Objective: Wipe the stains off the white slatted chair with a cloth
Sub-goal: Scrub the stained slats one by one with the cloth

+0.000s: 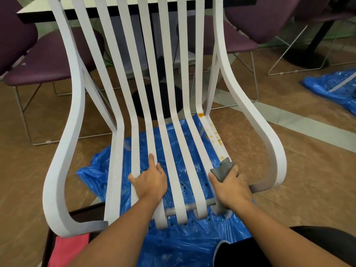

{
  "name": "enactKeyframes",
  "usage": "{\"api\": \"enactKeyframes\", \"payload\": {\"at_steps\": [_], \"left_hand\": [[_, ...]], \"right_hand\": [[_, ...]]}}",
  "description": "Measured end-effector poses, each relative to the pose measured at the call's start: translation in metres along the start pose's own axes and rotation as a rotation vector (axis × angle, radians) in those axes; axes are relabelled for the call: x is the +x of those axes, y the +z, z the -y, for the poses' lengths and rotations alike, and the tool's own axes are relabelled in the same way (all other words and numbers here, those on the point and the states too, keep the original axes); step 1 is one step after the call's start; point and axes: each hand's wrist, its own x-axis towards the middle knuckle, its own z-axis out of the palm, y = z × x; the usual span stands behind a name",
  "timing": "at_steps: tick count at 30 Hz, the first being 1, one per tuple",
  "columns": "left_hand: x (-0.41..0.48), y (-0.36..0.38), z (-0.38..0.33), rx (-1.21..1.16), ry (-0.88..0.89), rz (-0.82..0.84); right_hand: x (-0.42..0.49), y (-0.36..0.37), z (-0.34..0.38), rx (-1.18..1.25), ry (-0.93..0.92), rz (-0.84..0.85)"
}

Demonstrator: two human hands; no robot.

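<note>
The white slatted chair [169, 120] stands right in front of me, its seat slats running toward me. Orange stains [213, 134] streak the rightmost seat slat, with a larger blot [200, 114] where that slat bends up into the back. My right hand [230, 185] grips a grey cloth [221, 168] and presses it on that slat, just below the lowest orange spot. My left hand [151, 179] rests flat on the middle-left seat slats, fingers spread.
Blue plastic sheeting [173, 245] covers the floor under the chair; another blue sheet [333, 87] lies at the right. Purple chairs [44, 60] and a table [107, 8] stand behind. A pink cloth [67, 249] lies at the lower left.
</note>
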Motion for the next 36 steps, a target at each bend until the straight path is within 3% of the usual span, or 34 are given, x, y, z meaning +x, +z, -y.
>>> {"api": "enactKeyframes", "payload": {"at_steps": [11, 23, 36], "left_hand": [[-0.001, 0.0, -0.001, 0.019, 0.011, 0.005], [0.001, 0.001, 0.002, 0.036, -0.001, 0.002], [0.003, 0.003, 0.002, 0.055, 0.004, -0.001]], "right_hand": [[0.05, 0.003, 0.011, 0.015, -0.058, -0.15], [0.075, 0.012, 0.014, -0.011, 0.132, -0.04], [0.162, 0.019, 0.073, -0.091, 0.055, -0.03]]}}
